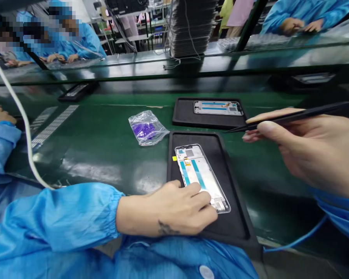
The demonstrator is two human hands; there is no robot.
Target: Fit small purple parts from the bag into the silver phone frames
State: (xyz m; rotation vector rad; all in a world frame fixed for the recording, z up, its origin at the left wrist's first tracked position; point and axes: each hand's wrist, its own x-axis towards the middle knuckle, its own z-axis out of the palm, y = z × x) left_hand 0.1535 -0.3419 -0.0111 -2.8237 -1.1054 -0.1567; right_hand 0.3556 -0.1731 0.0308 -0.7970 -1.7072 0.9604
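My right hand (314, 143) is closed around a pair of black tweezers (299, 115), whose tips point left above the belt. A silver phone frame (205, 170) with two blue strips, an orange flex cable and a yellow tab lies at a slant in a black tray (235, 209). Over its lower part sits my left hand (183, 209), fingers curled onto it and closed, hiding that stretch of the frame. Behind, a second phone frame (218, 108) rests in another black tray (182, 112).
Left of the trays lies a clear plastic bag (148, 128) with purple pieces inside. A white cable (26, 124) hangs at the left, near another person's sleeve (1, 147). A raised shelf (128, 69) crosses behind. Co-workers in blue sit beyond it.
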